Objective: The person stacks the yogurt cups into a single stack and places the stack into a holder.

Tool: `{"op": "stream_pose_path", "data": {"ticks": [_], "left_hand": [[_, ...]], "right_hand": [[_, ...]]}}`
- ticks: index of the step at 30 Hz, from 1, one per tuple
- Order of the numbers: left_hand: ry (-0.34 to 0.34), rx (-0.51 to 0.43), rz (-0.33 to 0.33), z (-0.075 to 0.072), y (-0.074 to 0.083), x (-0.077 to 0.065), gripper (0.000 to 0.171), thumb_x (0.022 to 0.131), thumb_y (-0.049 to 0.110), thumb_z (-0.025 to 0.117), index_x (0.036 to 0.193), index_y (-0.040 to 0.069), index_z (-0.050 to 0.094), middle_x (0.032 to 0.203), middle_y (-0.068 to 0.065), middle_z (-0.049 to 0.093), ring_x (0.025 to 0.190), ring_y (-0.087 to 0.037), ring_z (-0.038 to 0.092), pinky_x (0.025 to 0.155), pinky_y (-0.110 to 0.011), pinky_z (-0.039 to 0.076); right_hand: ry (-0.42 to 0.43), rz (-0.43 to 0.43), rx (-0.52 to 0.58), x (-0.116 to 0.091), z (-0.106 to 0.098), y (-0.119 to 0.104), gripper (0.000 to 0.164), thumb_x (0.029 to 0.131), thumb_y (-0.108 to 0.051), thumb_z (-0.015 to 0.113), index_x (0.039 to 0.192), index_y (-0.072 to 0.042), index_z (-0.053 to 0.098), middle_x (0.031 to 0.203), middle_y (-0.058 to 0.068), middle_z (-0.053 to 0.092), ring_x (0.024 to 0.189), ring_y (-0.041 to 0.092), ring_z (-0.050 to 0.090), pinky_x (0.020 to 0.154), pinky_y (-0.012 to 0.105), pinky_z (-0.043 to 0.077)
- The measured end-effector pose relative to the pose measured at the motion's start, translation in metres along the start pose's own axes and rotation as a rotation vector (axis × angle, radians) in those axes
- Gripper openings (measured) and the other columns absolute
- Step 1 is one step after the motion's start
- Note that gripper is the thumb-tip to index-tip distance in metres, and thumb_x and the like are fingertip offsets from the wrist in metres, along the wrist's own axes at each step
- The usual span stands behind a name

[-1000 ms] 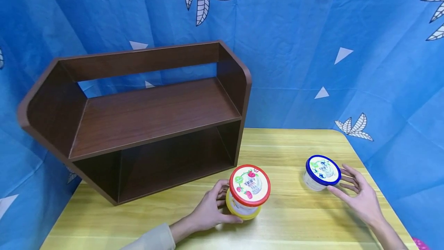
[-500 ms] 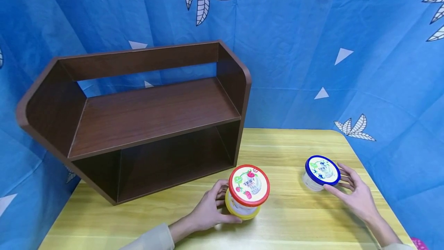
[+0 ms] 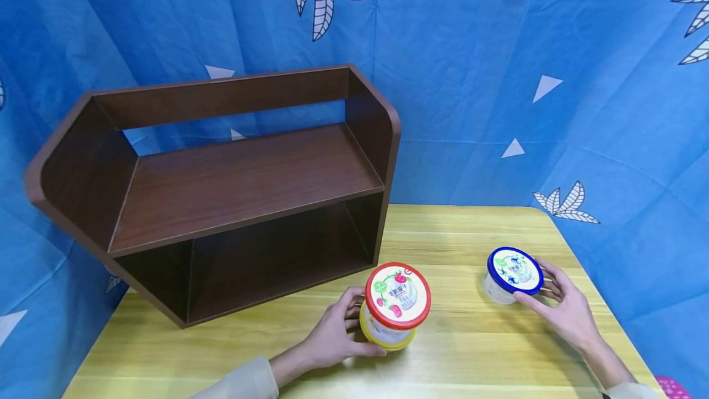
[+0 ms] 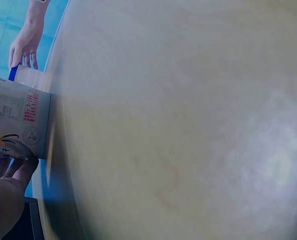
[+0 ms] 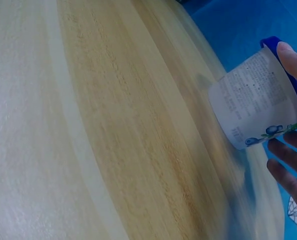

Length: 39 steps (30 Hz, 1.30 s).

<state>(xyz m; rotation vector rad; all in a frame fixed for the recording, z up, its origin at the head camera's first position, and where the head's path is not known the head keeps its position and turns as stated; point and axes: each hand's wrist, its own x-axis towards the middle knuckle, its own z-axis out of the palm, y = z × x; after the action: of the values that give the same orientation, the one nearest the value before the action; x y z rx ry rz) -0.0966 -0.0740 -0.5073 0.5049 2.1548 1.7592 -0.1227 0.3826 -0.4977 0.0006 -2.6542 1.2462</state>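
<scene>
Two round tubs stand stacked on the table in front of the shelf. The upper tub has a red lid with strawberries; beneath it the yellow-lidded tub is mostly covered. My left hand grips the yellow-lidded tub from its left side, thumb in front. Vanilla-flower print shows on that tub in the left wrist view. To the right, a blue-lidded tub with blueberries sits within my right hand. In the right wrist view the thumb lies on the lid rim and fingers touch the tub's side.
A dark brown two-tier shelf stands left and behind the stacked tubs, its right side panel close to them. The wooden table ends near my right hand. A blue patterned cloth hangs behind.
My right hand has shifted slightly left and closed in on the blue-lidded tub, its thumb now at the lid's front edge. The left hand and stacked tubs stay put.
</scene>
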Motion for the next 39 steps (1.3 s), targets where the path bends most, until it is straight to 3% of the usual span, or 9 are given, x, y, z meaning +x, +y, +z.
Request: {"op": "stream_pose_path", "data": {"ticks": [39], "left_hand": [[-0.010,-0.018,0.017,-0.0008,-0.0008,-0.0002,0.082,0.077,0.019,0.097,0.141,0.018,0.047,0.144,-0.008,0.064,0.128,-0.022,0.066,0.108,-0.030,0.058]], "right_hand": [[0.036,-0.041,0.003,0.0008,0.0050,0.0000,0.082,0.083,-0.012,0.090,0.151,0.003,0.047,0.110,-0.042,0.053,0.097,-0.022,0.055,0.080,0.005,0.053]]}}
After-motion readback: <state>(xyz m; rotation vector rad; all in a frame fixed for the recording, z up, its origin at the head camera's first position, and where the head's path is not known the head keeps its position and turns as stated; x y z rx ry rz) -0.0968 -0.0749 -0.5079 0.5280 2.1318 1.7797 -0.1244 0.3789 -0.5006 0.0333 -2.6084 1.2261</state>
